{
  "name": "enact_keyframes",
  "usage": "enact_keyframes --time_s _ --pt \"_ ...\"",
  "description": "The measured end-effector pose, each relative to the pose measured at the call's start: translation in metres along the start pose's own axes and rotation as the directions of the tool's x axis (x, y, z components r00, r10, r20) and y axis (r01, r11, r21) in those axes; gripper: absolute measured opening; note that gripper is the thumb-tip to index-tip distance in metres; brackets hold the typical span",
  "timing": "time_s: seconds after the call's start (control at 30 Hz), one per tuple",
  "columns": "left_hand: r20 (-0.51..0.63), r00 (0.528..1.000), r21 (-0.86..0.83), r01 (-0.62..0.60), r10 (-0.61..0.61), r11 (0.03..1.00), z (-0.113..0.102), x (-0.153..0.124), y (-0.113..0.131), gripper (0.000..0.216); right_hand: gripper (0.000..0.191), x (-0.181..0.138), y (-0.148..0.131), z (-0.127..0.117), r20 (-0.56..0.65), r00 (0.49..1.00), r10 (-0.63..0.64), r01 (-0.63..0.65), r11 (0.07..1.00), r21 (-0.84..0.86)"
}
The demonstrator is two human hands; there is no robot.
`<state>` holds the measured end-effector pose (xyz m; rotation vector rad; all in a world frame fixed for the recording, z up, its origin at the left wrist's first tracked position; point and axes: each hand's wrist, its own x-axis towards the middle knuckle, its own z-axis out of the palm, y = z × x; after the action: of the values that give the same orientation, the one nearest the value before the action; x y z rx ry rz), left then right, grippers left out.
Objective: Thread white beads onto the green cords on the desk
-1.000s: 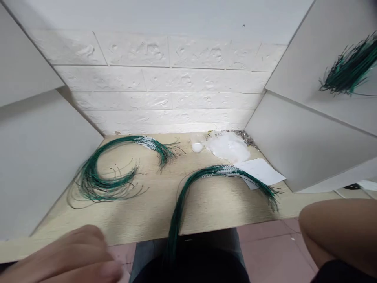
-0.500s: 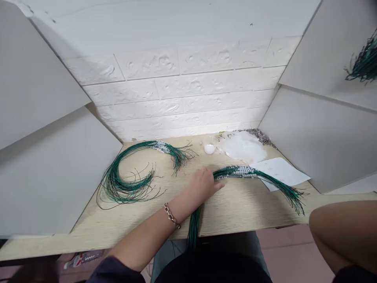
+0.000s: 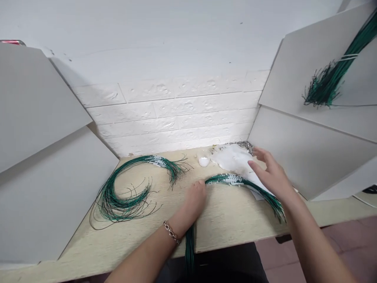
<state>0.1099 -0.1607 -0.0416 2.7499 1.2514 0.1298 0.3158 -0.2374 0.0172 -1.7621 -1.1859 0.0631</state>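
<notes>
Head view. Two bare hands, well apart, over a pale wood-grain desk (image 3: 226, 224). Left hand (image 3: 194, 202), chain bracelet (image 3: 171, 232) on its wrist, sits curled down on a bundle of green wires (image 3: 232, 180) where it bends; whether the fingers grip the wires or only press on them, cannot tell. The bundle's beaded stretch lies just past that hand, one end hangs over the desk edge (image 3: 190, 247), and the other fans out toward the right hand. Right hand (image 3: 272, 175) is open, fingers spread, over white plastic film (image 3: 232, 157), at most barely contacting it. A sheet of paper (image 3: 259, 188) lies under the film's near edge. Beyond: a small white lump (image 3: 204, 161), a heap of tiny metal bits (image 3: 246, 146), a second coiled wire bundle (image 3: 123, 200) at left, and a third wire bundle (image 3: 326, 82) against a grey board (image 3: 312, 153).
</notes>
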Motion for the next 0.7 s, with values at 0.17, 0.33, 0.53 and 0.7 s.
enact_keyframes --time_s 0.17,0.33,0.53,0.7 --pt "0.052 0.992 -0.213 0.120 -0.111 0.970 -0.002 0.012 -0.013 0.027 0.038 -0.029 0.064 0.011 -0.080 0.982 0.170 -0.171 0.985 -0.006" --pt "-0.014 0.993 -0.315 0.110 -0.120 0.943 -0.002 0.015 -0.019 0.024 0.045 -0.051 0.096 0.013 -0.136 0.925 0.354 -0.349 0.935 0.060" --pt "-0.133 0.983 -0.477 0.047 -0.125 0.878 -0.010 0.009 -0.017 0.021 0.043 -0.038 0.112 0.007 -0.051 0.955 0.291 -0.294 0.954 -0.057" --pt "-0.203 0.969 -0.660 -0.032 -0.137 0.751 -0.014 0.005 -0.016 0.021 0.041 -0.025 0.113 -0.001 -0.028 0.981 0.191 -0.193 0.969 -0.153"
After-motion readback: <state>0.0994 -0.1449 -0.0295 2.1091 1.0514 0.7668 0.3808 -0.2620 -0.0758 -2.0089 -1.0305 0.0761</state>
